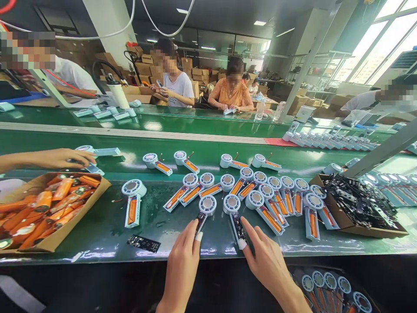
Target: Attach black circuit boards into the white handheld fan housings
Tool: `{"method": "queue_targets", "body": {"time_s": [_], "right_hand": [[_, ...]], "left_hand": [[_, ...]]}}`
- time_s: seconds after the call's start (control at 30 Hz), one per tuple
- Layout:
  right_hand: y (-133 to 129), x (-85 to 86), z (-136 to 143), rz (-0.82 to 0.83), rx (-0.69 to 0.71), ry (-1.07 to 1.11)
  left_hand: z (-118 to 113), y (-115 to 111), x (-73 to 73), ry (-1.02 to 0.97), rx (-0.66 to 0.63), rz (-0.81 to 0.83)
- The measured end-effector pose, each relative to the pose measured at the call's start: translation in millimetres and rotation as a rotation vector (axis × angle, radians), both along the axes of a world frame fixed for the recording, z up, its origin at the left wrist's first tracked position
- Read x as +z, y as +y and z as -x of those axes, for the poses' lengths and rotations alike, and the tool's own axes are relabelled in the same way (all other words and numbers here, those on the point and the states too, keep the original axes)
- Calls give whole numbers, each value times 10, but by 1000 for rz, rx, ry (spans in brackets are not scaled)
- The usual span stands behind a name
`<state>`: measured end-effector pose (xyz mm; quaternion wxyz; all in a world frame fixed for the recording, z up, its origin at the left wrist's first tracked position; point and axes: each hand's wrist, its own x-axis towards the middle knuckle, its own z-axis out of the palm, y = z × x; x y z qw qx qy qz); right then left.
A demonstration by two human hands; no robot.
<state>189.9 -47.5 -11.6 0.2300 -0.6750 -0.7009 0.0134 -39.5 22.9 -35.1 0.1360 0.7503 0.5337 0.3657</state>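
My left hand (185,256) is closed around the handle of a small light-blue handheld fan (207,204), its thumb low on the handle. A dark circuit board (201,221) shows in that handle. Beside it, my right hand (263,252) grips a second handheld fan (231,203), fingers along one side and the white-tipped thumb on the lower end of its black circuit board (237,224). Both fans lie at the table's front edge, round heads pointing away from me. A loose circuit board (143,243) rests flat left of my left hand.
Several fans with orange batteries (270,219) crowd the right; one fan (133,208) lies alone at left. A carton of orange batteries (94,202) stands left, a carton of circuit boards (361,228) right. A co-worker's hand (61,158) reaches in from the left. More fans (325,282) sit below.
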Motion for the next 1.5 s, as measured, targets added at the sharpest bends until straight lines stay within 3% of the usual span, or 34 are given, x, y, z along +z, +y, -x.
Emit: {"method": "queue_targets", "body": {"time_s": [0.17, 0.3, 0.43, 0.77, 1.03, 1.23, 1.37, 1.5], "right_hand": [[25, -186, -17, -173, 122, 121], [42, -333, -23, -257, 122, 109], [59, -369, -22, -302, 117, 71], [33, -314, -19, -188, 80, 98], [76, -211, -3, -97, 106, 146], [117, -185, -15, -116, 101, 214], [138, -243, -35, -138, 119, 240], [166, -404, -31, -154, 119, 256]], "left_hand": [[-107, -127, -50, -182, 24, -37], [-93, -83, -153, -83, 7, -274], [-80, -25, -244, 8, 0, -479], [-74, -4, -241, 55, -3, -449], [-71, 54, -78, 155, -40, -329], [-105, 162, -110, 188, -27, -439], [-98, 184, -181, 205, -8, -477], [-86, 157, -194, 235, 0, -470]]}}
